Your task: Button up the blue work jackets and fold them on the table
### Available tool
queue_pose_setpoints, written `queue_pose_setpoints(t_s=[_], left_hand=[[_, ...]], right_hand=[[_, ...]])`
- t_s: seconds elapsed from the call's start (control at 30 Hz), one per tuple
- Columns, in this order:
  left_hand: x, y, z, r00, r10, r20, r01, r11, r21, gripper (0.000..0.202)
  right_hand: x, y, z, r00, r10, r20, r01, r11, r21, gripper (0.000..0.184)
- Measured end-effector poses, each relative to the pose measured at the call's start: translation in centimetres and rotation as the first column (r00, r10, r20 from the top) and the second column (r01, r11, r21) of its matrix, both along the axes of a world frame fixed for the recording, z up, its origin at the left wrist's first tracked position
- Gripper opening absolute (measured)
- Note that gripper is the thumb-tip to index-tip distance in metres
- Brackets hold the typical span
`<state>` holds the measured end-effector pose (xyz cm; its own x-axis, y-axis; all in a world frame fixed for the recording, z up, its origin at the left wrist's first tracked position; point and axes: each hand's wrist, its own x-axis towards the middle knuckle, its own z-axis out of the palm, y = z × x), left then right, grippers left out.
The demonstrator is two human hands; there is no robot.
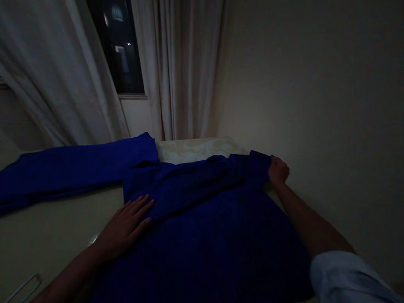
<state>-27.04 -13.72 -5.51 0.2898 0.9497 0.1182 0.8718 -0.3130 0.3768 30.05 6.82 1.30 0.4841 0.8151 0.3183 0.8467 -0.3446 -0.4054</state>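
A dark blue long-sleeved garment [202, 245] lies spread over a pale bed. One blue sleeve [73, 168] stretches out to the left, its far end cut off by the view's edge. The other sleeve [197, 182] lies across the garment's upper part toward the right. Flat on the garment's left side rests my left hand [125, 225], fingers extended and slightly apart. At the right, my right hand [279, 169] is closed around the end of the blue cloth, close to the wall. Dim light hides most seams.
A thin white hanger [15, 297] lies at the lower left, partly behind my left forearm. The patterned bed cover [198, 148] shows beyond the garment. Pale curtains [184, 64] flank a dark window [122, 45], and a plain wall [342, 112] stands close on the right.
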Motion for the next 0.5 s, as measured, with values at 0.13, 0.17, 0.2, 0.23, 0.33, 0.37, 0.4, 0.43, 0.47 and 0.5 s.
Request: queue_pose_setpoints(t_s=[0.13, 0.17, 0.2, 0.23, 0.33, 0.37, 0.4, 0.43, 0.47, 0.5], left_hand=[[0.1, 0.6, 0.7, 0.949, 0.168, 0.268, -0.148, 0.985, -0.093, 0.071], [0.1, 0.9, 1.1, 0.893, 0.244, 0.377, -0.212, 0.969, -0.125, 0.075], [0.3, 1.3, 1.6, 0.812, 0.316, 0.49, -0.27, 0.949, -0.165, 0.08], [0.4, 1.7, 2.2, 0.709, 0.377, 0.596, -0.313, 0.925, -0.214, 0.085], [1.1, 2.9, 4.1, 0.337, 0.504, 0.795, -0.342, 0.852, -0.396, 0.097], [1.3, 3.2, 4.7, 0.218, 0.551, 0.806, -0.329, 0.819, -0.471, 0.098], [1.5, 3.5, 5.1, 0.125, 0.595, 0.794, -0.311, 0.783, -0.538, 0.097], [1.6, 3.7, 5.5, 0.067, 0.636, 0.769, -0.294, 0.749, -0.594, 0.092], [1.7, 3.8, 5.7, 0.048, 0.675, 0.736, -0.287, 0.715, -0.637, 0.082], [1.8, 4.0, 5.8, 0.066, 0.705, 0.706, -0.293, 0.69, -0.662, 0.071]], right_hand=[[-9.3, -3.0, 0.1, 0.73, 0.643, 0.232, -0.683, 0.675, 0.279, 0.046], [-11.4, -4.4, -0.3, 0.55, 0.786, 0.284, -0.834, 0.5, 0.232, 0.043], [-13.2, -5.7, -0.8, 0.36, 0.883, 0.301, -0.932, 0.327, 0.156, 0.042], [-14.6, -7.0, -1.4, 0.194, 0.938, 0.286, -0.981, 0.177, 0.081, 0.043], [-16.5, -9.6, -3.2, -0.013, 0.98, 0.198, -1.0, -0.011, -0.009, 0.043], [-16.5, -9.9, -3.5, 0.018, 0.983, 0.182, -1.0, 0.018, -0.001, 0.042], [-16.4, -9.9, -3.7, 0.076, 0.982, 0.173, -0.997, 0.076, 0.009, 0.042], [-16.1, -9.8, -3.8, 0.141, 0.975, 0.171, -0.99, 0.141, 0.013, 0.044], [-15.8, -9.6, -3.8, 0.199, 0.965, 0.172, -0.98, 0.201, 0.006, 0.049], [-15.5, -9.4, -3.7, 0.239, 0.955, 0.175, -0.97, 0.245, -0.012, 0.055]])
